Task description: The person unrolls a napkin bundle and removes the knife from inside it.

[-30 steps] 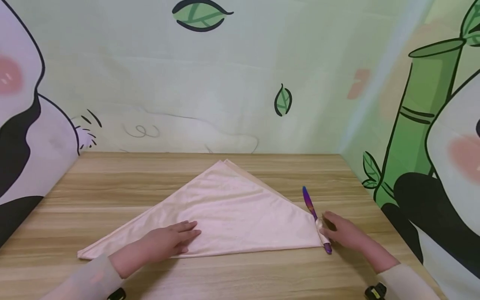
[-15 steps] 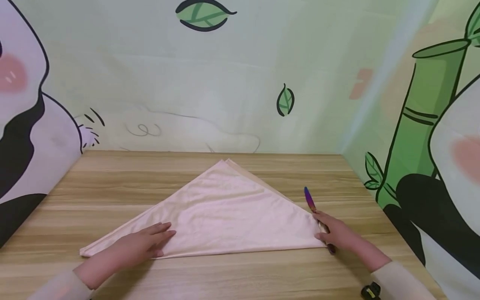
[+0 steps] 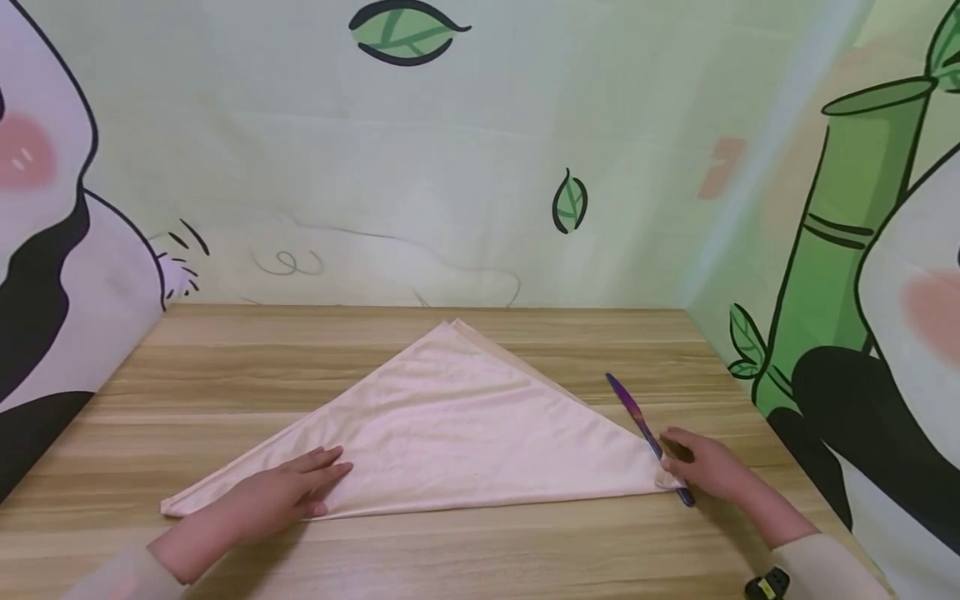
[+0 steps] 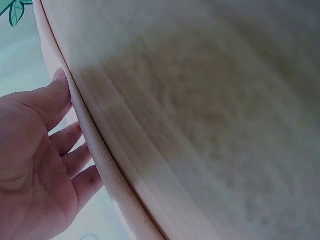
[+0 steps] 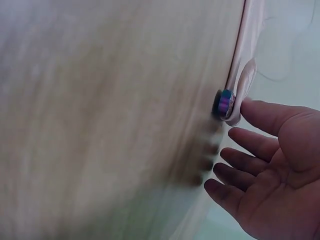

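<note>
A pale pink cloth (image 3: 465,425), folded into a layered triangle, lies with its long edge towards me. My left hand (image 3: 281,492) rests on its left part, fingers extended. In the left wrist view the thumb and fingertips lie along the cloth's edge (image 4: 107,150). At the right corner is a shiny purple-blue table knife (image 3: 628,402), slanted, with a bit of cloth wrapped over its handle. Beside it is my right hand (image 3: 708,467); the right wrist view shows its thumb at the cloth flap (image 5: 246,82) by the knife's handle end (image 5: 226,104), the other fingers extended.
The wood-grain table (image 3: 480,550) runs back to a pale green wall covering (image 3: 465,167) printed with pandas, leaves and bamboo. Side panels close it in at left and right.
My left hand has slid left along the cloth. My right hand covered the knife handle half a second ago and has drawn right; the knife's handle end has shifted right and it slants more.
</note>
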Demonstrator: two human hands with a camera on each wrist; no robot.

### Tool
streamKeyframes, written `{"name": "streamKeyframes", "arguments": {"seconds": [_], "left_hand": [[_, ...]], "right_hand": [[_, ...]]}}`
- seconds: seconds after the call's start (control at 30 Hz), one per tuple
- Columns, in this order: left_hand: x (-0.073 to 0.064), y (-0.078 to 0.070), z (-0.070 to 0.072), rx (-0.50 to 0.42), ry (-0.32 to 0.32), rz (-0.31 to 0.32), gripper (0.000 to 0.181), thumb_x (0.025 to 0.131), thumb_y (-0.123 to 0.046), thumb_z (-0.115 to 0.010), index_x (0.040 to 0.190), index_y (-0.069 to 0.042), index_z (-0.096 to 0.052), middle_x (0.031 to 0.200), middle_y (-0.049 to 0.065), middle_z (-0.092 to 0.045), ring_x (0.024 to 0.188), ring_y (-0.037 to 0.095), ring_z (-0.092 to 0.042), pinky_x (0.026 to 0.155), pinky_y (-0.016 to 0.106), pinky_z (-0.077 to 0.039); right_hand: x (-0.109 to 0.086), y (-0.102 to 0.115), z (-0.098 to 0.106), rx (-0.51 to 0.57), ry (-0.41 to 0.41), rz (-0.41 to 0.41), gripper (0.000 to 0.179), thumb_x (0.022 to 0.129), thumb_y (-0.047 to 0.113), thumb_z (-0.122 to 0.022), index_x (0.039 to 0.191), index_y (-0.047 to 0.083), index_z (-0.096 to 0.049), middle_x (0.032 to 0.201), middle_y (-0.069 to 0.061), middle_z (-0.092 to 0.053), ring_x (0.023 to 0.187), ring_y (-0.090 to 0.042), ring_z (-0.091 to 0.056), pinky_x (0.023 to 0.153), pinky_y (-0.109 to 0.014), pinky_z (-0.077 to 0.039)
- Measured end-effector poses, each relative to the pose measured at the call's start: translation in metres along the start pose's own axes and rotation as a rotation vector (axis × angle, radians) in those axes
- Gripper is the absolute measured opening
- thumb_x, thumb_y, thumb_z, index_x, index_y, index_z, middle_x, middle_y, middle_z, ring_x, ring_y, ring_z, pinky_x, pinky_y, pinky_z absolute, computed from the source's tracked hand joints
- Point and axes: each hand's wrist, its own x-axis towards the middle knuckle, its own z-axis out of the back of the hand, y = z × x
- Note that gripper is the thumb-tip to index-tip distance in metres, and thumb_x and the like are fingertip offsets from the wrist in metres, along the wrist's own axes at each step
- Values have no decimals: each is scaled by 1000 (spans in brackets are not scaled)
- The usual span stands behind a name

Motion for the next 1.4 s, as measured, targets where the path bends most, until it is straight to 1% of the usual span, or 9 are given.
{"name": "streamKeyframes", "arguments": {"seconds": [0.13, 0.27, 0.43, 0.67, 0.83, 0.97, 1.1, 1.2, 1.4], "left_hand": [[0, -1, 1, 0, 4, 4, 56, 94, -33, -70, 141, -6, -61, 147, 26, -57, 131, 49, -57, 96, 54, -55], [0, -2, 2, -6, 14, 6, 56, 94, -33, -70, 142, -5, -60, 147, 26, -56, 132, 49, -57, 98, 54, -55], [0, -1, 2, -8, 15, 9, 56, 94, -33, -70, 142, -5, -60, 147, 26, -56, 131, 49, -57, 96, 54, -55], [1, -2, 1, -6, 13, 6, 56, 93, -31, -70, 142, -5, -60, 147, 26, -56, 131, 49, -57, 96, 55, -55], [1, -3, 3, -10, 17, 9, 56, 94, -31, -70, 142, -5, -60, 148, 26, -56, 131, 50, -56, 97, 56, -55], [1, -3, 3, -6, 18, 11, 56, 94, -31, -70, 142, -5, -60, 148, 26, -56, 131, 49, -56, 97, 56, -55], [2, -3, 5, -1, 30, 12, 56, 94, -31, -70, 142, -5, -60, 148, 26, -56, 132, 48, -57, 97, 55, -55], [5, -2, 6, 4, 55, 8, 57, 93, -31, -71, 142, -4, -60, 148, 27, -56, 131, 48, -57, 97, 55, -55], [11, 1, 9, 39, 94, 2, 60, 90, -31, -75, 140, -2, -60, 145, 27, -57, 127, 47, -61, 98, 55, -54]], "right_hand": [[-2, 5, 1, 0, 4, 0, 61, 99, 26, -67, 142, -13, -50, 148, -41, -45, 137, -59, -44, 110, -67, -42], [-7, 17, -4, -45, 10, 72, 70, 94, 33, -74, 143, -12, -50, 147, -38, -49, 135, -57, -49, 109, -66, -44], [-9, 21, -7, -91, -17, 133, 58, 93, 16, -74, 140, -12, -53, 146, -40, -48, 135, -58, -48, 108, -67, -43], [-6, -4, 2, -72, -123, 99, 41, 89, -7, -65, 130, -15, -60, 140, -45, -49, 130, -64, -47, 105, -70, -43], [-5, -22, 3, -80, -166, 86, 38, 87, -6, -69, 123, -18, -61, 131, -46, -54, 124, -64, -51, 103, -69, -44], [-6, -21, 5, -90, -189, 67, 36, 88, -3, -70, 120, -18, -62, 126, -44, -58, 121, -62, -54, 101, -68, -46], [-9, -5, 8, -124, -254, 58, 30, 88, -4, -69, 115, -15, -65, 111, -35, -64, 103, -52, -63, 89, -61, -54], [-9, 13, 12, -135, -283, 32, 23, 90, -2, -67, 111, -13, -66, 95, -24, -66, 85, -36, -64, 74, -50, -55], [1, 38, 20, -71, -154, -69, 23, 93, 5, -66, 108, -12, -67, 84, -12, -62, 73, -19, -53, 65, -31, -44]]}}
